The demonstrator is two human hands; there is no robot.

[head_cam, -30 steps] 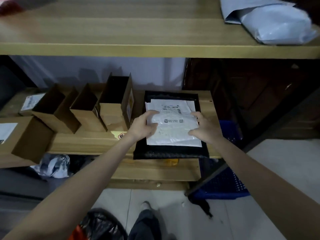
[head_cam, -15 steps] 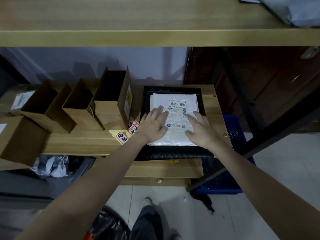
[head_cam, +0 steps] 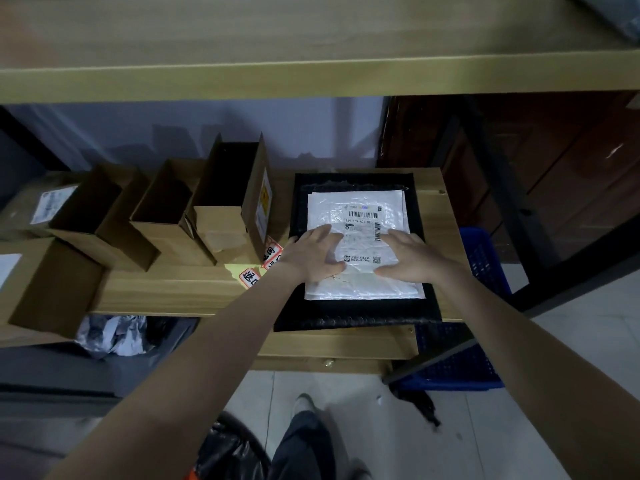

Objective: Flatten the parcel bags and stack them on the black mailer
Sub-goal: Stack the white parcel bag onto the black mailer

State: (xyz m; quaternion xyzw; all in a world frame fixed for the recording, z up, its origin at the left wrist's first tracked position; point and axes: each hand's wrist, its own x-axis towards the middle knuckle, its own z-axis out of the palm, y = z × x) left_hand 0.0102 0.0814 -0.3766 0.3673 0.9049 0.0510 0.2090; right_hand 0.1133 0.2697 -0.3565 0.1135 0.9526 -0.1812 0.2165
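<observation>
Head view, we've got both hands flat and spread, left hand [head_cam: 313,252] and right hand [head_cam: 412,256] pressing the white parcel bag [head_cam: 360,216], bag centred on the black mailer [head_cam: 356,315], mailer on the wooden shelf [head_cam: 166,294], cardboard boxes [head_cam: 221,202] just left

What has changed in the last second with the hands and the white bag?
A second ago both hands gripped the white bag at its sides. They let go, and the left hand and right hand now lie open, palms down, pressing it flat on the black mailer. The bag looks smoother. The mailer and the cardboard boxes stayed in place.
</observation>
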